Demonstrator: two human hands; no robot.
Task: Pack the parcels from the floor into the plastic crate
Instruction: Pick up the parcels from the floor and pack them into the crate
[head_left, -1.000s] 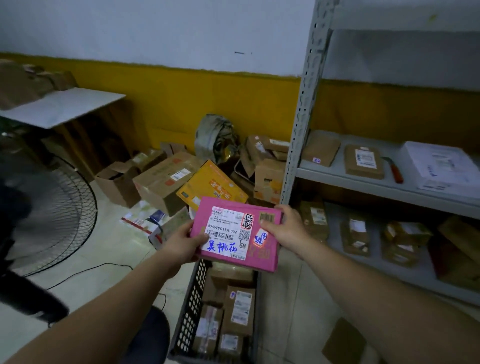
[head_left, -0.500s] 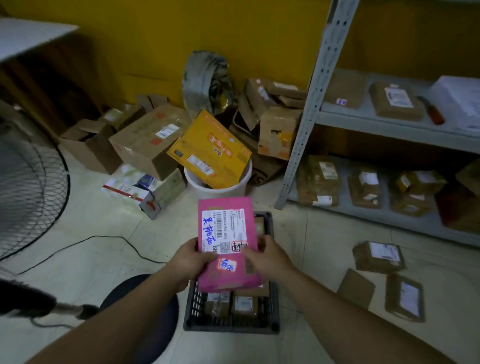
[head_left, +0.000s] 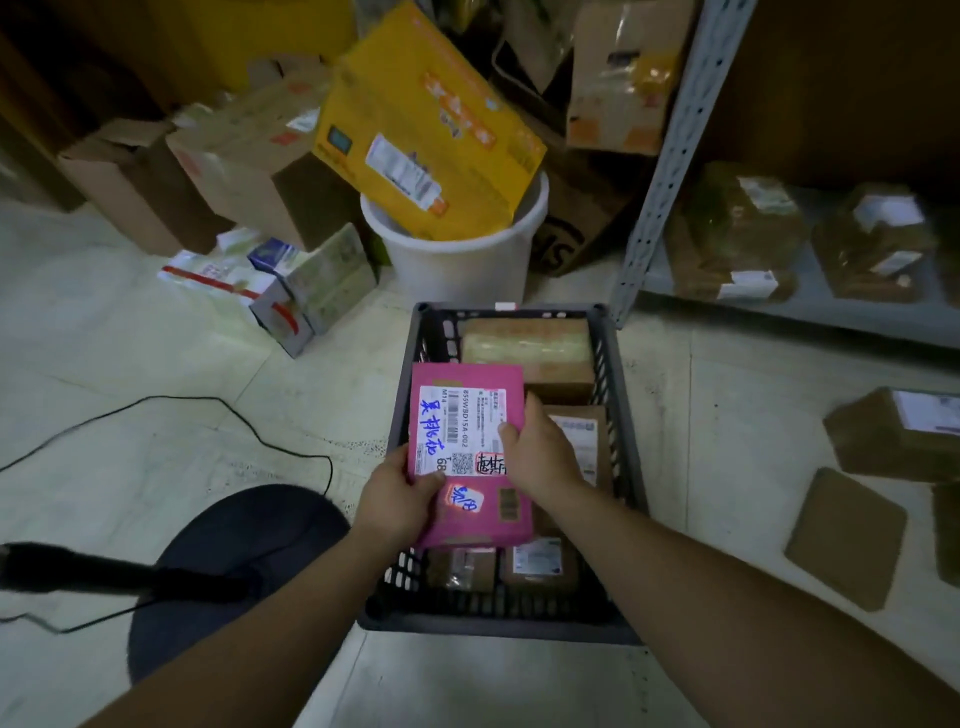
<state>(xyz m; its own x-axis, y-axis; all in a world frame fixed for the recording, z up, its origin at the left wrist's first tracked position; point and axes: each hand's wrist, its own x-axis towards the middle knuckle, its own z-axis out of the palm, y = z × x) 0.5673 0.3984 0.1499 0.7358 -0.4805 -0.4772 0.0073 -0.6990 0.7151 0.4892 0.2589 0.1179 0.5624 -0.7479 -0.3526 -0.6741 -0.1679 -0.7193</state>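
Packed: brown parcels (head_left: 540, 558) lay in our black crate (head_left: 618, 395).
Hands: our left hand (head_left: 400, 499) and right hand (head_left: 540, 457) pinched the pink parcel (head_left: 467, 410).
Left: floor parcels (head_left: 844, 538) at three o'clock.

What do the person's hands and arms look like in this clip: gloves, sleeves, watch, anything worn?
Both hands are bare: no gloves on the left hand or right hand. No rings, watch or wristbands show. The forearms are uncovered as far as the frame reaches, with no sleeve in view.

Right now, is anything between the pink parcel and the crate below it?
No lid or cover shows. The pink parcel, held by the left hand and right hand, is over the crate; brown parcels already lie inside.
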